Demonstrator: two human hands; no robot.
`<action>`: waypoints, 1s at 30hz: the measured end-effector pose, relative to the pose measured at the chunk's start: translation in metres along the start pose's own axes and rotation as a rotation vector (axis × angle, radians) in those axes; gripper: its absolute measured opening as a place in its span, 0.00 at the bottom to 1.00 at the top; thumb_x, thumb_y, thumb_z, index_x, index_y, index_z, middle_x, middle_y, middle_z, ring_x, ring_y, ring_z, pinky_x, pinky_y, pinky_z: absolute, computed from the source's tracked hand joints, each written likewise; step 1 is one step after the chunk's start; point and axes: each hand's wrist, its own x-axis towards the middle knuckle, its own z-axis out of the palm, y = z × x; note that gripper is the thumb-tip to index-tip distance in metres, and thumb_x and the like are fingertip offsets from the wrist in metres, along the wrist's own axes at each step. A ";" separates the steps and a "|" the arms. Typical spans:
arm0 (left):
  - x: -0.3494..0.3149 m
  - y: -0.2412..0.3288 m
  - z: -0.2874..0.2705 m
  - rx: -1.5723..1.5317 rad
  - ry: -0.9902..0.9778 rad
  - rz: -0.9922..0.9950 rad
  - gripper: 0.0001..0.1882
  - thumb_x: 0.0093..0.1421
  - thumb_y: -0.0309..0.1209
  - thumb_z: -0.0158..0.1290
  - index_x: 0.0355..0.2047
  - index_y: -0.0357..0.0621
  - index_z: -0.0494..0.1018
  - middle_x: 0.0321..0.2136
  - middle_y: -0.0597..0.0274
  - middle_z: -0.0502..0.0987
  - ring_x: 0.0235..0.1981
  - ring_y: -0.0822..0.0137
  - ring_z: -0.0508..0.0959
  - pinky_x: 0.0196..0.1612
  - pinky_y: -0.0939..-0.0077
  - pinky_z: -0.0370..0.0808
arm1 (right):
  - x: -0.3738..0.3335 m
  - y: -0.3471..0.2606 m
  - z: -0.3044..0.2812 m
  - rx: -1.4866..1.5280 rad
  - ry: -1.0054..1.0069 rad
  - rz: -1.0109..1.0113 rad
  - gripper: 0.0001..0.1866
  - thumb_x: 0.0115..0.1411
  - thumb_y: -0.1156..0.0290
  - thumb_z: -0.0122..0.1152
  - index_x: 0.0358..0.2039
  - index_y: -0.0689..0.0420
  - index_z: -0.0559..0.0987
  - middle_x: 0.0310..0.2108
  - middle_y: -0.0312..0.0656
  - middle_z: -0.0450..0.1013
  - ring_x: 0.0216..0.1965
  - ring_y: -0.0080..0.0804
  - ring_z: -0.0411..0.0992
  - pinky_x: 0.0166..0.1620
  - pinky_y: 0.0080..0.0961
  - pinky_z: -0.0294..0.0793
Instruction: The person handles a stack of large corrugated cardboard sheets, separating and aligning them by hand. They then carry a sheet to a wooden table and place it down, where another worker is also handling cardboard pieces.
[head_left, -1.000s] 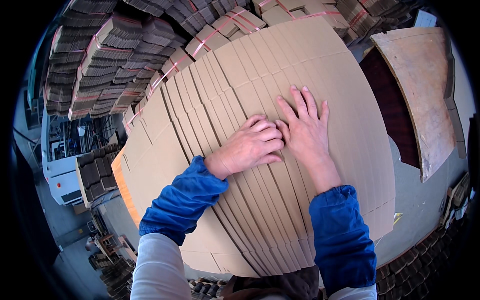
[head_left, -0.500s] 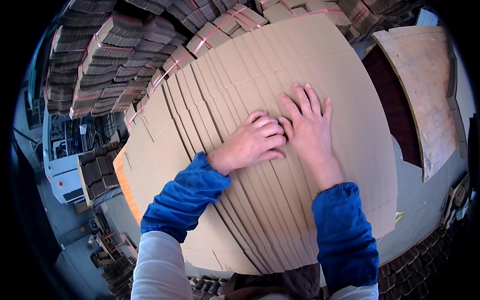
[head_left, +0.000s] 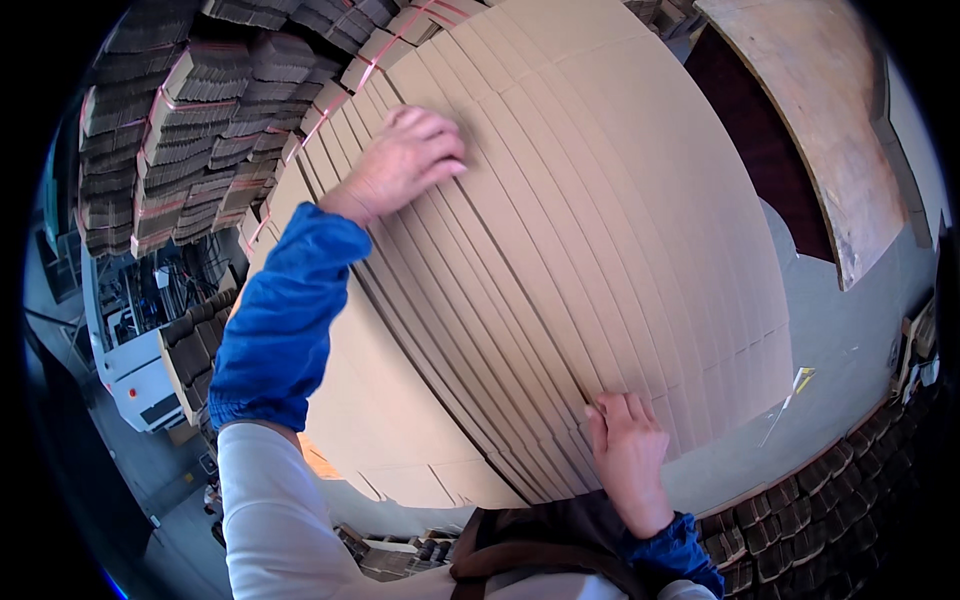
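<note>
Flat brown cardboard sheets [head_left: 690,250] lie in front of me, overlapping like a fan, their long edges running from far left to near right. At the far left part of the fan is my left hand [head_left: 408,158], its fingers curled at a sheet's edge, slightly blurred. Close to the near end of that same dark edge line, my right hand [head_left: 630,450] is closed with bent fingers and the thumb against the cardboard. The fingertips of both hands are partly hidden. Blue sleeve covers [head_left: 290,310] are on my forearms.
Tall stacks of bundled cardboard [head_left: 205,110] tied with pink straps stand at the far left. A pale machine [head_left: 140,375] is beyond the left edge. A worn wooden board [head_left: 810,100] leans at the far right. Rows of dark cardboard stacks [head_left: 800,520] are at the near right.
My hands were side by side at the middle. The left has moved far and left, the right toward me. The sheets are fanned more widely across the right, and the view has shifted.
</note>
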 end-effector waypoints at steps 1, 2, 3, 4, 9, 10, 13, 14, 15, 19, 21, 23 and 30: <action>-0.002 -0.013 -0.005 0.081 0.001 -0.003 0.10 0.61 0.39 0.57 0.35 0.47 0.74 0.38 0.64 0.74 0.47 0.58 0.71 0.57 0.61 0.63 | -0.011 0.005 0.005 0.017 -0.033 0.027 0.09 0.58 0.66 0.64 0.36 0.55 0.76 0.30 0.44 0.74 0.34 0.46 0.75 0.34 0.40 0.75; 0.000 -0.022 -0.006 0.091 -0.041 -0.011 0.10 0.62 0.40 0.56 0.34 0.47 0.73 0.36 0.64 0.73 0.46 0.58 0.71 0.57 0.61 0.62 | -0.019 0.009 0.009 0.029 -0.063 0.058 0.09 0.58 0.66 0.64 0.36 0.55 0.77 0.31 0.43 0.74 0.35 0.46 0.75 0.34 0.40 0.75; 0.003 -0.027 -0.008 0.099 -0.084 -0.023 0.11 0.62 0.41 0.55 0.33 0.47 0.73 0.35 0.64 0.72 0.45 0.58 0.70 0.57 0.61 0.62 | -0.027 0.010 0.010 0.040 -0.084 0.092 0.08 0.58 0.67 0.64 0.36 0.55 0.77 0.31 0.44 0.74 0.35 0.47 0.75 0.35 0.41 0.75; 0.006 -0.032 -0.009 0.108 -0.126 -0.035 0.12 0.63 0.42 0.54 0.32 0.47 0.73 0.34 0.64 0.72 0.44 0.58 0.70 0.57 0.61 0.61 | -0.034 0.011 0.011 0.051 -0.105 0.124 0.08 0.59 0.67 0.63 0.35 0.56 0.77 0.32 0.45 0.75 0.36 0.48 0.75 0.37 0.42 0.74; 0.019 -0.039 -0.011 0.079 -0.219 -0.071 0.16 0.64 0.44 0.52 0.28 0.45 0.73 0.28 0.62 0.69 0.41 0.58 0.70 0.60 0.57 0.59 | -0.040 0.021 0.015 0.098 -0.119 0.132 0.06 0.58 0.68 0.63 0.33 0.55 0.77 0.33 0.45 0.72 0.37 0.48 0.73 0.38 0.43 0.73; 0.021 -0.039 -0.011 0.077 -0.256 -0.102 0.15 0.64 0.44 0.52 0.28 0.45 0.73 0.28 0.62 0.69 0.41 0.58 0.71 0.61 0.56 0.58 | -0.040 0.023 0.019 0.095 -0.107 0.132 0.05 0.58 0.68 0.63 0.32 0.55 0.77 0.32 0.45 0.71 0.37 0.48 0.72 0.38 0.43 0.73; 0.024 -0.044 -0.025 0.015 -0.392 -0.177 0.14 0.63 0.43 0.54 0.29 0.46 0.74 0.27 0.62 0.71 0.42 0.60 0.72 0.65 0.54 0.55 | -0.041 0.024 0.024 0.087 -0.087 0.134 0.05 0.58 0.68 0.63 0.31 0.55 0.77 0.32 0.44 0.69 0.36 0.47 0.71 0.38 0.42 0.72; 0.026 -0.044 -0.033 -0.015 -0.439 -0.200 0.13 0.63 0.42 0.54 0.29 0.47 0.74 0.27 0.63 0.72 0.42 0.61 0.73 0.66 0.54 0.54 | -0.041 0.024 0.025 0.083 -0.082 0.136 0.05 0.58 0.68 0.63 0.31 0.55 0.77 0.31 0.44 0.69 0.36 0.47 0.71 0.38 0.42 0.72; 0.029 -0.044 -0.041 -0.003 -0.477 -0.166 0.12 0.62 0.42 0.55 0.30 0.47 0.75 0.29 0.64 0.72 0.43 0.62 0.73 0.66 0.54 0.53 | -0.040 0.023 0.025 0.087 -0.080 0.140 0.05 0.58 0.69 0.63 0.31 0.55 0.77 0.32 0.45 0.69 0.37 0.48 0.71 0.38 0.43 0.72; 0.045 -0.041 -0.057 0.049 -0.620 -0.010 0.09 0.56 0.38 0.60 0.31 0.48 0.76 0.32 0.67 0.74 0.48 0.65 0.72 0.68 0.56 0.51 | -0.041 0.023 0.023 0.107 -0.068 0.173 0.04 0.57 0.71 0.63 0.32 0.56 0.77 0.33 0.46 0.70 0.38 0.50 0.71 0.38 0.44 0.71; 0.049 -0.042 -0.062 0.062 -0.670 0.054 0.09 0.52 0.36 0.62 0.30 0.48 0.77 0.34 0.68 0.74 0.49 0.65 0.72 0.67 0.57 0.51 | -0.040 0.023 0.024 0.122 -0.068 0.168 0.04 0.57 0.71 0.63 0.32 0.56 0.77 0.33 0.46 0.70 0.38 0.50 0.71 0.39 0.44 0.71; 0.057 -0.046 -0.061 0.037 -0.697 0.109 0.08 0.50 0.34 0.63 0.28 0.47 0.77 0.35 0.69 0.73 0.48 0.65 0.71 0.66 0.60 0.54 | -0.040 0.024 0.025 0.126 -0.077 0.160 0.04 0.57 0.71 0.62 0.32 0.56 0.77 0.33 0.46 0.70 0.38 0.50 0.70 0.39 0.44 0.71; 0.088 -0.062 -0.049 -0.031 -0.917 0.001 0.11 0.46 0.36 0.66 0.22 0.45 0.77 0.31 0.68 0.75 0.43 0.61 0.72 0.53 0.67 0.65 | -0.041 0.025 0.025 0.070 -0.082 0.145 0.05 0.57 0.69 0.62 0.30 0.56 0.77 0.32 0.45 0.68 0.37 0.47 0.70 0.39 0.42 0.71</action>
